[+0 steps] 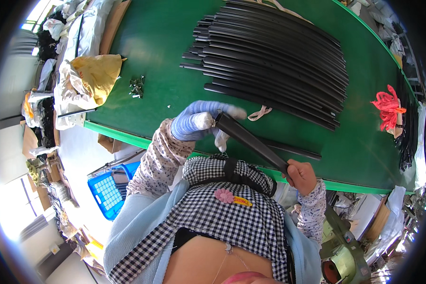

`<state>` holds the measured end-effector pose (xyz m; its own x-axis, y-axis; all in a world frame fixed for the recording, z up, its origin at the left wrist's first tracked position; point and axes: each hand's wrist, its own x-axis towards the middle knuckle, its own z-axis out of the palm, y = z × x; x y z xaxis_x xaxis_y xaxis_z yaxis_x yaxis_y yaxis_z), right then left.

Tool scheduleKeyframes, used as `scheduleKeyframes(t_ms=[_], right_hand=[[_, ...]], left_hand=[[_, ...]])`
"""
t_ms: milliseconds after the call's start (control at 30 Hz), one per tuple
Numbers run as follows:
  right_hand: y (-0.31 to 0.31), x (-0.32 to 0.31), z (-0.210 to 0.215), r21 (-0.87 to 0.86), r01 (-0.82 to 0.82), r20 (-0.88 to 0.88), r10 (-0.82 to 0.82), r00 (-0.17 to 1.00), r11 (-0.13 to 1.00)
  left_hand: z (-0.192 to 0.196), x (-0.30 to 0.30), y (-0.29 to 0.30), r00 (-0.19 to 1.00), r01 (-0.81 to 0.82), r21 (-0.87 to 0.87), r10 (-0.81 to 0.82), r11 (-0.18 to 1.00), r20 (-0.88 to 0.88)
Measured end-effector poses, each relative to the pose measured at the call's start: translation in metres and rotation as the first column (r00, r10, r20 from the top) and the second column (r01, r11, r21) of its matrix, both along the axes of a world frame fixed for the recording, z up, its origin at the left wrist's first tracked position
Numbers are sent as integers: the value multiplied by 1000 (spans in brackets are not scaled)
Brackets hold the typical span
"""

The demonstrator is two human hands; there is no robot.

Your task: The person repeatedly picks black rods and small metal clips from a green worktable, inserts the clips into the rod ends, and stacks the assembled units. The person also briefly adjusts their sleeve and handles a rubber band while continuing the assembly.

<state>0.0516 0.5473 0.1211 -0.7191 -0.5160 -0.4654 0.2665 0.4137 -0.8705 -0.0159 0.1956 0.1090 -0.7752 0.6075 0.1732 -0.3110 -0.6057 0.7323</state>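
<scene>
A black tube [253, 142] slants in front of me, its open end up and to the left. My right hand [302, 177], bare, is closed round its lower right end. My left hand [199, 120], in a blue and white knitted glove, is at the open end with its fingers curled. A small dark piece seems to be between thumb and fingers there, too small to make out. Behind the held tube, a second black tube [298, 150] lies on the green table [156, 52]. Small metal pieces [137, 87] lie in a heap farther left.
A large stack of black tubes [274, 61] covers the table's far middle. A yellow and white sack [97, 75] lies at the left edge, red ties [389, 109] at the right. A blue basket [110, 191] stands below the table on the left.
</scene>
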Motion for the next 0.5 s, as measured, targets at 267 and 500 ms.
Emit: scheduleKeyframes(t_ms=[267,500], right_hand=[[-9,12,-13,-50,84,-5,-85,996,995],[-8,23,-26,-100,126,127,-113,985,987]], left_hand=[[4,4,-2,972,41,-76,-22,996,232],[4,14,14,868,36,306,-181,951,462]])
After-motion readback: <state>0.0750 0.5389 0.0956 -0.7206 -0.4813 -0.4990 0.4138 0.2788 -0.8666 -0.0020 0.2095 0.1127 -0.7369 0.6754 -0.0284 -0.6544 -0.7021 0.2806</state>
